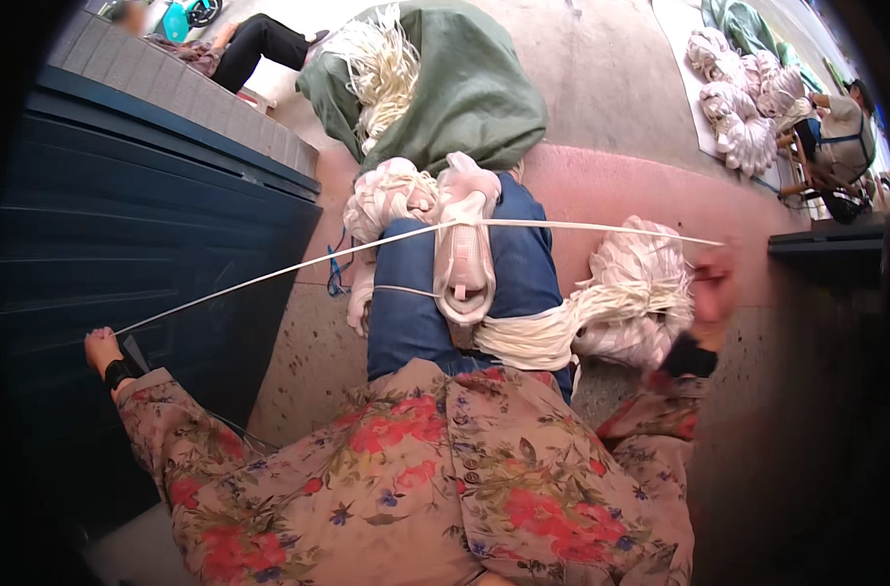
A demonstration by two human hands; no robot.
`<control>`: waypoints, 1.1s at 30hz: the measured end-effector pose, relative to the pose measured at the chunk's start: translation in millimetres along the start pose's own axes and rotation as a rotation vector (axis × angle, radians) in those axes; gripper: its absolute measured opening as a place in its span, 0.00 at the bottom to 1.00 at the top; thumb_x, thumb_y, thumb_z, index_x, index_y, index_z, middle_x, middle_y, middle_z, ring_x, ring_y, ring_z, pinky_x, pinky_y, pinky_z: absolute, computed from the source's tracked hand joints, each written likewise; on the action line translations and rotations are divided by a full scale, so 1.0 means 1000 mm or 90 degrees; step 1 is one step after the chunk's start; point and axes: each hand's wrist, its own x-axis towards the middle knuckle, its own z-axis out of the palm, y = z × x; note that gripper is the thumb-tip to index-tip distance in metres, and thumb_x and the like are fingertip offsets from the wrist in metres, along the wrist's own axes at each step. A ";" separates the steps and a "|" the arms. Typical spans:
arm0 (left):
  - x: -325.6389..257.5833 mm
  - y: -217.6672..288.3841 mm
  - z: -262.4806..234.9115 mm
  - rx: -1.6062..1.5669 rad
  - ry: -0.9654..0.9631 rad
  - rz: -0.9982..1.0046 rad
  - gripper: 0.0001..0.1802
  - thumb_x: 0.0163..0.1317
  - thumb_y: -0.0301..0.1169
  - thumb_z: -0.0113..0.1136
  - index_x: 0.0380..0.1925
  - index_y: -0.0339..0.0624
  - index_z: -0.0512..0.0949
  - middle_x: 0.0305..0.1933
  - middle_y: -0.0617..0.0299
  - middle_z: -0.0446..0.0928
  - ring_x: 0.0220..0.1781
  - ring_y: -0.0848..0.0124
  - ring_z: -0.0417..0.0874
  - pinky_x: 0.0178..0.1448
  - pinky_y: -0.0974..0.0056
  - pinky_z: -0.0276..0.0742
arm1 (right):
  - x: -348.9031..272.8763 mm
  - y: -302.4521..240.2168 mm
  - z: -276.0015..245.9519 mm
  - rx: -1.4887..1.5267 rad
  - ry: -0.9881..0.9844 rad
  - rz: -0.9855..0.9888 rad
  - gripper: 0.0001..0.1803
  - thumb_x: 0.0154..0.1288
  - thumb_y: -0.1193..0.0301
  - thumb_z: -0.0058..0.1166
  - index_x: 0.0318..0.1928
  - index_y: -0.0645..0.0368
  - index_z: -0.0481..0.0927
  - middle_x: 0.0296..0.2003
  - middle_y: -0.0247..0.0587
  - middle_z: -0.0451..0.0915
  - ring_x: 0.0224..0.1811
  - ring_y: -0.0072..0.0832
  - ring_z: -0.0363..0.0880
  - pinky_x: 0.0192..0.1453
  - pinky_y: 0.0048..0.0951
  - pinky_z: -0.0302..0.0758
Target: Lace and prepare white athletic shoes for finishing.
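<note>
A pale pink and white sneaker rests on my lap between my thighs. One cream shoelace passes through its upper part and is stretched taut to both sides. At the far left, my left hand is closed around one end. My right hand, raised on the right and blurred by motion, has the other end at its fingers. A bundle of cream laces lies across my right thigh. A small dark shape beside my left wrist is too unclear to name.
More pale shoes lie in a pile at right and another pile by my left knee. Ahead stands a green sack topped with laces. A dark blue metal panel flanks my left. Two people sit farther off.
</note>
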 end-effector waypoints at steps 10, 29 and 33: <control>-0.175 0.333 -0.113 -1.051 -0.600 0.111 0.03 0.55 0.28 0.52 0.29 0.45 0.68 0.18 0.74 0.60 0.15 0.86 0.58 0.15 0.79 0.54 | 0.013 -0.067 0.058 -0.269 0.146 -0.231 0.12 0.63 0.74 0.41 0.45 0.67 0.69 0.36 0.41 0.76 0.39 0.24 0.73 0.52 0.27 0.68; -0.396 0.541 -0.116 -0.694 -0.995 0.301 0.05 0.57 0.25 0.46 0.30 0.35 0.70 0.29 0.59 0.74 0.29 0.75 0.75 0.29 0.73 0.71 | 0.009 0.244 0.044 -1.231 -0.408 -0.100 0.07 0.53 0.67 0.48 0.25 0.53 0.79 0.26 0.36 0.74 0.36 0.35 0.70 0.38 0.40 0.64; -0.411 0.533 -0.109 -0.795 -0.879 0.275 0.06 0.58 0.27 0.46 0.30 0.34 0.69 0.30 0.59 0.74 0.31 0.75 0.75 0.35 0.74 0.71 | 0.010 0.253 0.044 -1.274 -0.339 -0.116 0.06 0.51 0.68 0.49 0.23 0.52 0.78 0.25 0.35 0.73 0.35 0.34 0.69 0.37 0.39 0.62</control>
